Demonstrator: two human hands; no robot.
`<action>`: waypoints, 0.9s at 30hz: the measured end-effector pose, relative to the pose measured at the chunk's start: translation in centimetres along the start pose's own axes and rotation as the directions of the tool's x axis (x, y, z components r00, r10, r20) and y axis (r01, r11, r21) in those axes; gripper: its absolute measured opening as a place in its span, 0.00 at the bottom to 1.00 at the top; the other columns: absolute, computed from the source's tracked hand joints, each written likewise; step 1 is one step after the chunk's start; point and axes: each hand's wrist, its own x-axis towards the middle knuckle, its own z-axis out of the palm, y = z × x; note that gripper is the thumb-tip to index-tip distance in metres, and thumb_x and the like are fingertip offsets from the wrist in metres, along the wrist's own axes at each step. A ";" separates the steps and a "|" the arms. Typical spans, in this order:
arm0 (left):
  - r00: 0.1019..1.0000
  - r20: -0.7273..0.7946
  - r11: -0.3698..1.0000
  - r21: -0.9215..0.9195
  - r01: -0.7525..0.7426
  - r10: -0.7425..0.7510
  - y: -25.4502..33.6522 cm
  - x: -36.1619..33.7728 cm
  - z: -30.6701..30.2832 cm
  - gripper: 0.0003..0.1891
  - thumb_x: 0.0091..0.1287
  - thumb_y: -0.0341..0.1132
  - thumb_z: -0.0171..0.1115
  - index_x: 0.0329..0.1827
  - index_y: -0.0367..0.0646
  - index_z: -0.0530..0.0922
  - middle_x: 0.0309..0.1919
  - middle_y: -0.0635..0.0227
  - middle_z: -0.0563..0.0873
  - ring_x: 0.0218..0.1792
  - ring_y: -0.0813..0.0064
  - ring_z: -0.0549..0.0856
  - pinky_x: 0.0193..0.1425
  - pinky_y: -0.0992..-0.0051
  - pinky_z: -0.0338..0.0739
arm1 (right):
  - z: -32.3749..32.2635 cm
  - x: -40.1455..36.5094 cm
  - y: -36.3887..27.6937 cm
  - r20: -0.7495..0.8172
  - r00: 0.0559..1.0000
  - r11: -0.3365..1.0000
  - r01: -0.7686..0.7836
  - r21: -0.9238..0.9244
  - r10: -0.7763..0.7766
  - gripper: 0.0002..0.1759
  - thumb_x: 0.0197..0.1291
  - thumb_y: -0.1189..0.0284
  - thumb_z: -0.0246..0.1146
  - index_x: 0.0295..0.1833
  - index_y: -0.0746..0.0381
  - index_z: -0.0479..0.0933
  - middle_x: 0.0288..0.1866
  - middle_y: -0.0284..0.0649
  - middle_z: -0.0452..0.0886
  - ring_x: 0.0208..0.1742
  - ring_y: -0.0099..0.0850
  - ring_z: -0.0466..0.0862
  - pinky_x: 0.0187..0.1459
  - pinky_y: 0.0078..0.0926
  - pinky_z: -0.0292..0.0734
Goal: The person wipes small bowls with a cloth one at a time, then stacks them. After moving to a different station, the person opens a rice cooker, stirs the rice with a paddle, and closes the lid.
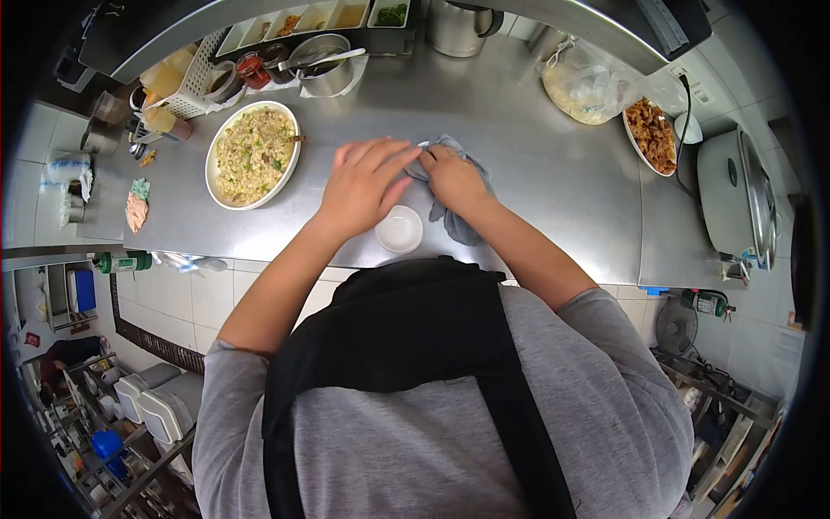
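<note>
At the counter, the left hand spreads near a white bowl, the right hand curled onto gray cloth.

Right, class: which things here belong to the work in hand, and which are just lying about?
In the work:
grey cloth, gripped by the right hand
small white bowl, probably, close to the left hand

Lying about:
oval dish of rice
metal pot
kettle
pink cloth
</note>
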 end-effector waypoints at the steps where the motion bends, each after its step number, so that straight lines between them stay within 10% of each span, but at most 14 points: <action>1: 1.000 -0.002 1.000 0.002 -0.003 0.003 -0.4 0.7 0.6 0.22 0.61 0.34 0.66 0.61 0.51 0.79 0.58 0.69 0.81 0.59 0.66 0.79 0.62 0.61 0.67 | -0.4 0.1 -0.4 0.016 1.000 1.000 -0.005 -0.029 0.006 0.19 0.57 0.73 0.60 0.56 0.60 0.75 0.63 0.44 0.75 0.62 0.42 0.78 0.55 0.46 0.79; 8: 0.956 0.268 0.967 -0.184 0.177 -0.124 -3.6 2.3 6.2 0.13 0.67 0.30 0.58 0.53 0.44 0.82 0.51 0.65 0.85 0.53 0.63 0.81 0.58 0.65 0.71 | -2.9 -0.4 1.2 0.107 0.994 0.983 -0.026 0.182 0.006 0.15 0.56 0.72 0.67 0.50 0.61 0.81 0.44 0.40 0.86 0.49 0.40 0.85 0.50 0.31 0.80; 10: 0.937 0.341 0.922 -0.336 0.193 -0.072 -3.1 3.2 5.2 0.11 0.70 0.31 0.57 0.53 0.42 0.82 0.48 0.65 0.86 0.51 0.65 0.83 0.57 0.67 0.73 | -4.2 -1.3 1.3 0.223 0.972 0.401 -0.232 0.886 0.071 0.17 0.61 0.63 0.67 0.50 0.62 0.82 0.40 0.36 0.86 0.46 0.33 0.85 0.48 0.28 0.79; 12: 0.796 0.586 0.579 -0.601 0.551 -0.151 -1.8 3.3 4.3 0.11 0.75 0.34 0.55 0.52 0.39 0.81 0.43 0.68 0.86 0.46 0.74 0.83 0.54 0.72 0.75 | -5.7 -1.5 1.6 0.259 0.955 0.281 -0.290 0.915 0.144 0.22 0.65 0.56 0.65 0.51 0.65 0.81 0.41 0.34 0.85 0.46 0.24 0.83 0.47 0.25 0.78; 14: 0.791 0.591 0.371 -0.706 0.603 -0.159 -0.7 2.9 4.5 0.12 0.78 0.37 0.52 0.51 0.39 0.81 0.42 0.72 0.85 0.46 0.82 0.80 0.55 0.75 0.75 | -7.1 -1.6 1.1 0.436 0.719 -0.139 -0.435 0.890 0.541 0.22 0.67 0.56 0.63 0.48 0.66 0.81 0.38 0.34 0.85 0.44 0.24 0.83 0.45 0.26 0.78; 16: 0.787 0.593 0.125 -0.779 0.614 -0.169 0.7 3.1 3.7 0.12 0.77 0.37 0.53 0.51 0.38 0.80 0.42 0.71 0.85 0.47 0.78 0.81 0.54 0.76 0.76 | -9.5 -2.0 -0.7 0.429 0.704 -0.134 -0.434 0.891 0.566 0.22 0.69 0.57 0.61 0.50 0.67 0.79 0.42 0.38 0.84 0.44 0.28 0.83 0.44 0.28 0.79; 17: 0.788 0.592 0.128 -0.779 0.613 -0.168 1.3 3.0 3.7 0.12 0.77 0.37 0.53 0.51 0.38 0.80 0.42 0.71 0.85 0.47 0.78 0.81 0.54 0.76 0.76 | -8.0 -2.1 -0.4 0.193 0.788 0.051 -0.272 0.961 0.584 0.23 0.69 0.55 0.61 0.51 0.67 0.78 0.46 0.40 0.83 0.45 0.30 0.83 0.45 0.29 0.79; 19: 0.644 0.630 -0.353 -0.776 0.522 -0.433 2.7 2.8 3.5 0.10 0.75 0.33 0.54 0.49 0.37 0.80 0.40 0.70 0.84 0.44 0.79 0.80 0.48 0.75 0.77 | -6.4 -2.3 -2.6 -0.364 0.768 0.526 0.042 0.849 0.526 0.22 0.68 0.54 0.60 0.51 0.64 0.79 0.54 0.43 0.81 0.48 0.37 0.82 0.50 0.35 0.79; 20: 0.644 0.628 -0.352 -0.778 0.520 -0.437 3.3 2.7 3.0 0.10 0.75 0.33 0.54 0.49 0.37 0.80 0.40 0.70 0.84 0.44 0.79 0.80 0.48 0.75 0.77 | -6.9 -3.0 -4.0 -0.364 0.771 0.525 0.045 0.850 0.523 0.22 0.68 0.54 0.60 0.51 0.64 0.79 0.54 0.43 0.81 0.48 0.37 0.82 0.50 0.35 0.79; 21: 0.574 0.650 -0.384 -0.759 0.526 -0.498 4.3 3.2 1.4 0.09 0.75 0.32 0.53 0.49 0.37 0.79 0.40 0.69 0.83 0.44 0.79 0.80 0.49 0.77 0.77 | -9.1 -3.6 -5.7 -0.609 0.774 0.911 0.108 0.399 0.175 0.20 0.67 0.56 0.61 0.50 0.62 0.80 0.54 0.42 0.81 0.47 0.39 0.82 0.51 0.37 0.78; 23: 0.497 0.667 -0.420 -0.740 0.525 -0.554 5.0 3.0 0.6 0.09 0.75 0.30 0.52 0.49 0.36 0.79 0.41 0.68 0.83 0.44 0.78 0.81 0.50 0.78 0.77 | -9.9 -3.8 -6.4 -0.610 0.751 0.966 0.169 -0.194 -0.253 0.18 0.66 0.57 0.61 0.48 0.61 0.81 0.53 0.42 0.81 0.46 0.42 0.82 0.52 0.39 0.78; 27: 0.612 0.609 -0.369 -0.793 0.485 -0.505 3.8 1.0 3.0 0.09 0.73 0.28 0.52 0.48 0.36 0.79 0.38 0.69 0.83 0.41 0.80 0.79 0.45 0.79 0.74 | -8.8 -1.7 -4.6 -0.522 0.852 0.974 0.149 0.169 -0.040 0.17 0.63 0.56 0.63 0.46 0.59 0.83 0.46 0.40 0.84 0.41 0.42 0.82 0.47 0.39 0.79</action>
